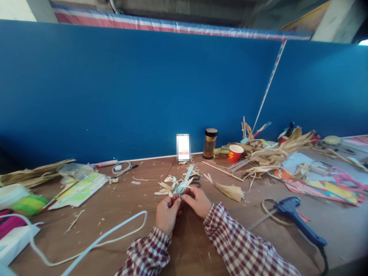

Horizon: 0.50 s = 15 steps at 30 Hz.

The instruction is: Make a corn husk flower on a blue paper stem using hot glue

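Both hands are together at the middle of the brown table, just ahead of the checked sleeves. The left hand and the right hand are each pinched shut on the base of a small husk flower, fingertips nearly touching one another. The flower sits directly above and beyond the knuckles, its pale petals fanning up and away from the person, toward the blue wall. Its stem end points down into the grip, so the long axis runs roughly away from the body, leaning a touch to the right. Neither hand is clearly nearer; they share the hold, left a bit lower, right a bit further forward.

Off to the right, well apart from the hands, a blue glue gun lies on its side with the nozzle toward the centre. That is the right hand's side. A loose husk piece lies between the flower and the gun.

Containers now. By the wall stands a jar with a dark lid and something amber inside; I cannot tell what. Just beside it is a red paper cup, upright, its contents hidden from here. A heap of dry husks sprawls behind the cup. On the left, a white cord loops across the table.
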Tool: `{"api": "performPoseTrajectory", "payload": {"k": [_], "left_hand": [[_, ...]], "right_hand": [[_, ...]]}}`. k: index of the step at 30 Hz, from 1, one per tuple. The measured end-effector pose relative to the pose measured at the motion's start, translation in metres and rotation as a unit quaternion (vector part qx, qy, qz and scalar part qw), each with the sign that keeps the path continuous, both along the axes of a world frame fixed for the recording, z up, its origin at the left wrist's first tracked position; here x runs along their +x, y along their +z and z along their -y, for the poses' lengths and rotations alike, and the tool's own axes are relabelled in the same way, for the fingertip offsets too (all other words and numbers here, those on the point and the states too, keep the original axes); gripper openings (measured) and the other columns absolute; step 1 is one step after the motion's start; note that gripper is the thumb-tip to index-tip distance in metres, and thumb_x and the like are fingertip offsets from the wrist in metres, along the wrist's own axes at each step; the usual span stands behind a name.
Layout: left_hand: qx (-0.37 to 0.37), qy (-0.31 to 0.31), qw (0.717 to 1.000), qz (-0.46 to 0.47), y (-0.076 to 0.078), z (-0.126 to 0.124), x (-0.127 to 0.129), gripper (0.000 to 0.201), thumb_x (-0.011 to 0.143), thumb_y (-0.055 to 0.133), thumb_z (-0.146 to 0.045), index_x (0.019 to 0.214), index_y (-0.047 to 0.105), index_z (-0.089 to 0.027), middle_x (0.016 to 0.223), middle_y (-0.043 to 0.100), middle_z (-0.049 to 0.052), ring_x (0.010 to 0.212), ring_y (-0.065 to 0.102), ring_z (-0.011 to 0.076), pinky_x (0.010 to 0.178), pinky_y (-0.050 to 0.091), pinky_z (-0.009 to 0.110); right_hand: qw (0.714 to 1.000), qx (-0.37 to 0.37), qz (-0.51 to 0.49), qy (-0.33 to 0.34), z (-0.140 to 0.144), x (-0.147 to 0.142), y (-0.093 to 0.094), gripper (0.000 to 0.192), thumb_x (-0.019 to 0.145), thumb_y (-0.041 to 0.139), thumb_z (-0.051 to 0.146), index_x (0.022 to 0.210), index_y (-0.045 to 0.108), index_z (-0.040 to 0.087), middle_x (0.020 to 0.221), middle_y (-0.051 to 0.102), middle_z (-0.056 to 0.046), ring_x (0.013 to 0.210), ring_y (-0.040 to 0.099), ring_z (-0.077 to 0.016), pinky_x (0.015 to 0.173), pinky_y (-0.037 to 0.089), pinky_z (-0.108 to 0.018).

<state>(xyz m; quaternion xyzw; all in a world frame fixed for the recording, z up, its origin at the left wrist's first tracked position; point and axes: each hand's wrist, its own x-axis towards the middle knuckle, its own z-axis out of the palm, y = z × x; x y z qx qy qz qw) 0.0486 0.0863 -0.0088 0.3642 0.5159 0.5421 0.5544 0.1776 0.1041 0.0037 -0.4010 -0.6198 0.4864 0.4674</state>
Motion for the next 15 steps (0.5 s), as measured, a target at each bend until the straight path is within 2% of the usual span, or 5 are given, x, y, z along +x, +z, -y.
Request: {"api": "performPoseTrajectory", "payload": {"k": [3,7,10,15], "left_hand": [[-0.001,-0.001,1.0,0.001,-0.0009,0.0002,-0.0001,0.04,0.052,0.076,-0.036,0.081,0.066,-0.011,0.064,0.064,0.001,0.056,0.055,0.0102,0.045,0.045,0.017],[0.0,-0.006,1.0,0.0,-0.0005,-0.0004,-0.0002,0.037,0.053,0.076,-0.034,0.08,0.066,-0.011,0.061,0.063,0.0,0.054,0.054,0.0092,0.044,0.045,0.017],[0.003,-0.016,1.0,0.001,0.0006,-0.0008,0.0001,0.036,0.053,0.076,-0.031,0.081,0.067,-0.011,0.062,0.064,0.0,0.053,0.054,0.0091,0.043,0.045,0.017],[-0.013,0.018,1.0,0.011,0.0005,-0.0006,0.0008,0.035,0.051,0.078,-0.026,0.081,0.068,-0.012,0.062,0.065,0.0,0.05,0.055,0.009,0.043,0.047,0.018]], "right_hand": [[1.0,0.0,-0.026,0.001,-0.0006,-0.0004,-0.0012,0.003,0.073,0.054,0.018,0.076,0.054,0.017,0.075,0.06,0.0,0.071,0.057,-0.0146,0.07,0.045,-0.028],[0.999,0.007,-0.032,-0.001,0.0,-0.001,-0.0019,0.015,0.073,0.056,0.019,0.088,0.056,0.017,0.078,0.061,-0.001,0.073,0.057,-0.0152,0.07,0.045,-0.029],[0.999,-0.01,-0.053,-0.007,-0.0004,-0.0011,-0.0022,0.016,0.075,0.057,0.025,0.088,0.058,0.017,0.079,0.063,-0.002,0.074,0.057,-0.016,0.072,0.045,-0.029],[0.992,-0.018,-0.085,-0.095,-0.0031,0.0026,0.0025,0.016,0.076,0.056,0.033,0.081,0.056,0.017,0.074,0.061,-0.001,0.067,0.055,-0.0148,0.067,0.043,-0.028]]}}
